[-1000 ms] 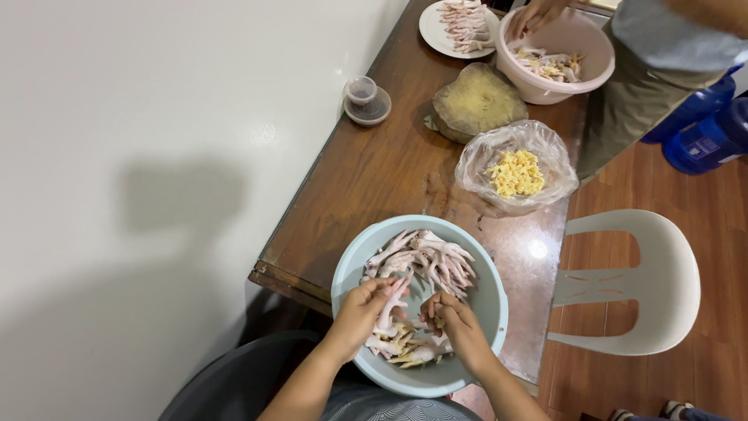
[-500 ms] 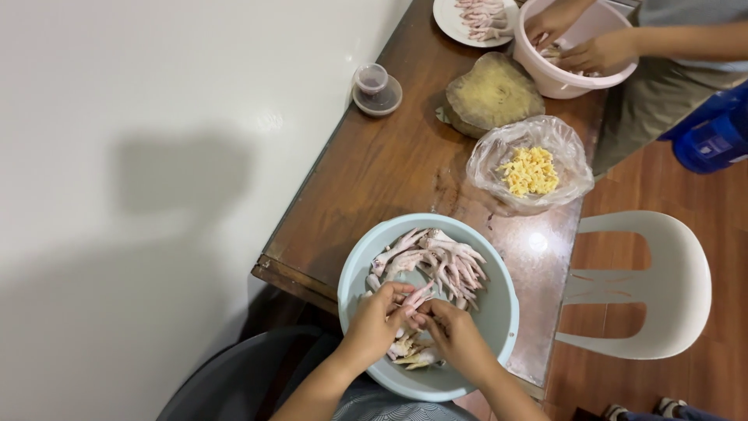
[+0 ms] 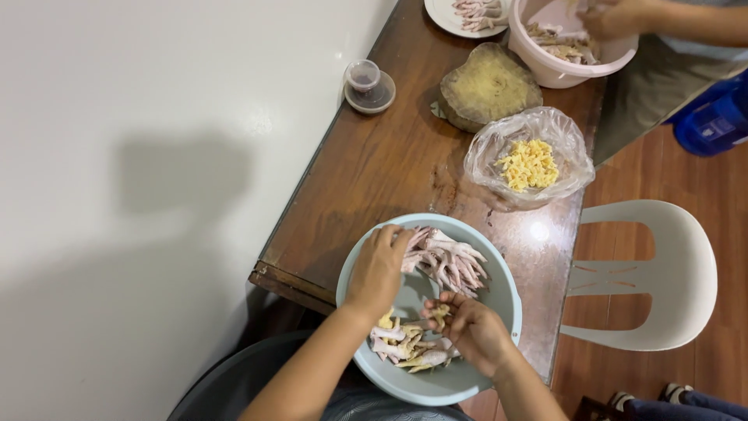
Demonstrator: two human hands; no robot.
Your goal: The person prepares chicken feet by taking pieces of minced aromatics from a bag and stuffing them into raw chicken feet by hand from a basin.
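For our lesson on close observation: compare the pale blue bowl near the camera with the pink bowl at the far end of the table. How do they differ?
The pale blue bowl is wide and shallow, while the pink bowl looks deeper and narrower. The pale blue bowl overhangs the table's near edge; the pink bowl sits at the far end. The wearer's left hand and right hand work in the pale blue bowl; another person's hand reaches into the pink bowl. Both hold raw chicken feet.
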